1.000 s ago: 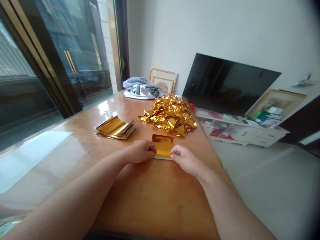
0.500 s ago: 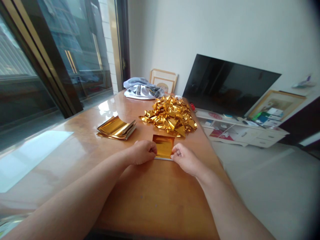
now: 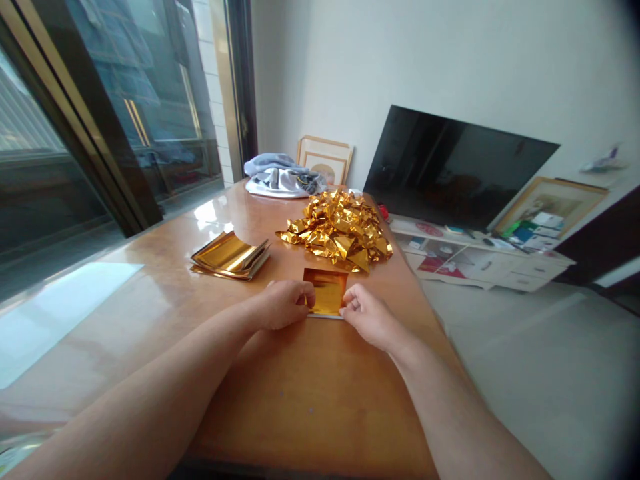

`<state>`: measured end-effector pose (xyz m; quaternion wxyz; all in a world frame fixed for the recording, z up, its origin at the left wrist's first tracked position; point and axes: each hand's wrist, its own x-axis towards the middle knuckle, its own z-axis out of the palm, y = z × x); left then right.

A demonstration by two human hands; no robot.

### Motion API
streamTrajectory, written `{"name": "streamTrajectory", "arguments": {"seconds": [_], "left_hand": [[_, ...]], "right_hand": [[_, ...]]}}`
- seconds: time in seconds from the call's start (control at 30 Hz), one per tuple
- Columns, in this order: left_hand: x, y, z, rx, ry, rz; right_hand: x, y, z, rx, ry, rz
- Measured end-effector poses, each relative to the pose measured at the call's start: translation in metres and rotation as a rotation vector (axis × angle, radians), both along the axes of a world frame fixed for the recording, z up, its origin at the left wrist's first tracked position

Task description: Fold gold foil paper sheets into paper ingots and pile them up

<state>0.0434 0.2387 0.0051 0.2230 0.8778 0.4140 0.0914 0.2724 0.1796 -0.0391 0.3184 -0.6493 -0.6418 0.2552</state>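
Both hands stay at the near edge of the gold foil sheet point(image 3: 325, 291), which lies flat on the wooden desk point(image 3: 310, 393) just in front of the heap of folded gold pieces point(image 3: 340, 230). Compared with a moment ago, the left hand point(image 3: 283, 303) has crept a little further in over the sheet's left corner, its fingers point(image 3: 306, 297) pinched together on the foil edge. The right hand point(image 3: 367, 317) has barely shifted; its fingers point(image 3: 350, 305) remain clamped on the sheet's right near corner. A thin white strip shows under the sheet's near edge. The sheet itself has not moved on the desk. The stack of flat gold sheets point(image 3: 230, 255) to the left lies as before, well apart from the hands, and the crumpled cloth point(image 3: 280, 179) stays at the desk's far end.
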Motion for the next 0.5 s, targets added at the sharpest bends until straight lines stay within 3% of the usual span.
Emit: {"name": "streamTrajectory", "arguments": {"seconds": [0.27, 0.5], "left_hand": [[-0.0003, -0.0016, -0.0001, 0.052, -0.009, -0.056], [-0.0014, -0.0080, 0.0024, 0.273, 0.018, -0.147]], "right_hand": [[-0.0010, -0.0010, -0.0004, 0.012, -0.038, 0.002], [-0.0022, -0.0034, 0.0044, 0.007, -0.087, 0.012]]}}
